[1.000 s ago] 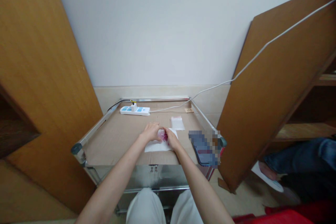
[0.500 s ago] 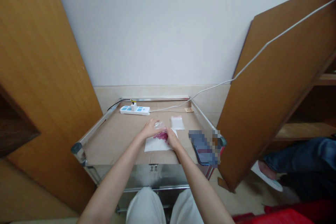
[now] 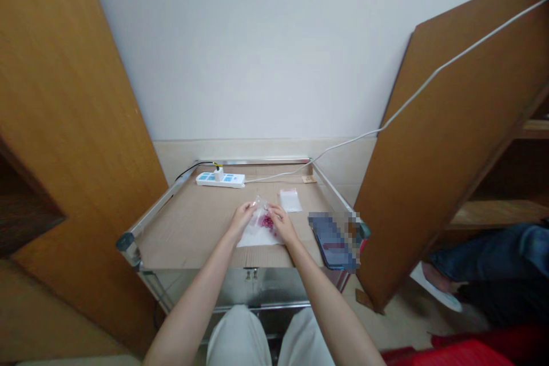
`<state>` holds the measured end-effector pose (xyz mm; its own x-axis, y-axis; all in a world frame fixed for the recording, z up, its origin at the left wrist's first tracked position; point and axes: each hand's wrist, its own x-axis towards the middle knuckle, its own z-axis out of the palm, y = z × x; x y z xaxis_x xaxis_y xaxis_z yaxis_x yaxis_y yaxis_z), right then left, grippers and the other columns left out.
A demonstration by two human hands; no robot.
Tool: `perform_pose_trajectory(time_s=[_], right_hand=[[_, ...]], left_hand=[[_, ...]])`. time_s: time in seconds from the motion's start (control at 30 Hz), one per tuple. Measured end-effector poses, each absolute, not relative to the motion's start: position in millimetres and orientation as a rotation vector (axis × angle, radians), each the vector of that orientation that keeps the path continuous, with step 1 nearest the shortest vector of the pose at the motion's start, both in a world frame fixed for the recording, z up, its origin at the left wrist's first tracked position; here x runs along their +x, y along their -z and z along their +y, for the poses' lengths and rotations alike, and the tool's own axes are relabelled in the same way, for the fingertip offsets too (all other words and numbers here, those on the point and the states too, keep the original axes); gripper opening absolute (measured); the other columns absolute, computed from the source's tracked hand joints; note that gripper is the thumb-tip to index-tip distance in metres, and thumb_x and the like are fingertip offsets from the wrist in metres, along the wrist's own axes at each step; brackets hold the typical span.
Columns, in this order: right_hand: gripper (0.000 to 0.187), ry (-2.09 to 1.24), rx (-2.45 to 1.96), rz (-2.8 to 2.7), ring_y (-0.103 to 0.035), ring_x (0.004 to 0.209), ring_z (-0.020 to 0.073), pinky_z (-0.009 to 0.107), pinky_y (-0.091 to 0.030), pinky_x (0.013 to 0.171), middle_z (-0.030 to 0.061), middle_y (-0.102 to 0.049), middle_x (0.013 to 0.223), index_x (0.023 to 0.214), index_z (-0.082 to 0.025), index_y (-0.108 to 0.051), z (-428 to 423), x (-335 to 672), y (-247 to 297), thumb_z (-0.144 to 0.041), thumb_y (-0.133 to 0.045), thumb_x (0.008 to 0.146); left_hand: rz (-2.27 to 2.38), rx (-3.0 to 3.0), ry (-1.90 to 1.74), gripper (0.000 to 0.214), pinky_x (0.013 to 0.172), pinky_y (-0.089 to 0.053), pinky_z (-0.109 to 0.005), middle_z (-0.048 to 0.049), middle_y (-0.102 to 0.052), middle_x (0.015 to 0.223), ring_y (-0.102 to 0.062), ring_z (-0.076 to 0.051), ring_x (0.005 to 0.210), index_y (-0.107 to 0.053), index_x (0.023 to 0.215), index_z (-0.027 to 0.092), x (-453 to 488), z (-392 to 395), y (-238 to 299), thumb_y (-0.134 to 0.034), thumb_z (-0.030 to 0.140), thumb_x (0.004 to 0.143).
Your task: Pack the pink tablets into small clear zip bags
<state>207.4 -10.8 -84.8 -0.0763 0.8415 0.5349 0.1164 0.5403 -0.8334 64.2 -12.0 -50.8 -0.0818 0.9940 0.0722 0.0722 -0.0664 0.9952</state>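
A clear plastic bag point(image 3: 259, 219) holding a cluster of small pink-red beads point(image 3: 268, 221) sits between the two hands, just above the middle of a white paper sheet point(image 3: 259, 238). The beads are too small and too many to count. The left grip point(image 3: 242, 220) is closed, its fingers pinching the bag's upper edge, apparently to keep the bag up so the beads settle at its bottom. The right grip point(image 3: 281, 224) curls closed against the bag's other side, though whether it pinches the plastic is hard to tell.

Just beyond the right grip lies a second, flat clear bag with a red strip point(image 3: 290, 201), seemingly set ready within reach. Further right is one dark smartphone point(image 3: 330, 243), partly blurred. Beyond the grips, at the back of the brown cardboard-covered surface point(image 3: 189, 229), lies one white power strip with blue switches point(image 3: 220, 180), carrying one plug. Two honey-brown wooden cabinet doors point(image 3: 72, 126) point(image 3: 446, 143) stand open on either side.
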Motion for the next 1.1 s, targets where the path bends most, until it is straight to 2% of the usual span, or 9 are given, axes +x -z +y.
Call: perform_pose_trajectory(time_s=[0.2,0.47,0.83,1.1], right_hand=[[0.023,-0.71,-0.86,-1.537,-0.053,0.088,0.017,0.032,-0.037,0.082,0.0062,-0.059,0.09,0.071,-0.019,-0.064,-15,208,81,-0.032,-0.046,0.076],[0.015,-0.656,-0.824,-1.535,-0.054,0.083,0.016,0.03,-0.039,0.079,0.0057,-0.059,0.085,0.063,-0.019,-0.063,-21,208,75,-0.022,-0.051,0.072],[0.018,-0.656,-0.854,-1.509,-0.053,0.084,0.0157,0.028,-0.039,0.076,0.0045,-0.057,0.081,0.052,-0.017,-0.06,-23,207,75,-0.011,-0.049,0.065],[0.019,-0.661,-0.833,-1.571,-0.052,0.085,0.0159,0.027,-0.04,0.075,0.0028,-0.057,0.072,0.049,-0.018,-0.058,-24,207,76,-0.012,-0.05,0.065]], left_hand=[[1.125,1.091,-1.365,0.032,0.057,-0.038,-0.02,-0.0017,-0.06,0.07,-0.052,-0.01,0.06,-0.06,0.077,0.013,71,-23,60,-0.064,0.036,0.054],[0.965,1.031,-1.422,0.04,0.059,-0.04,-0.019,-0.0044,-0.062,0.08,-0.055,-0.011,0.065,-0.057,0.088,0.014,70,-37,79,-0.065,0.035,0.055],[0.884,0.901,-1.362,0.037,0.039,-0.032,-0.014,0.0037,-0.054,0.057,-0.046,-0.004,0.04,-0.055,0.083,0.015,66,-42,74,-0.064,0.04,0.057],[0.874,0.859,-1.295,0.028,0.045,-0.043,-0.022,0.0015,-0.059,0.059,-0.053,-0.01,0.045,-0.055,0.074,0.015,61,-42,75,-0.062,0.038,0.059]])
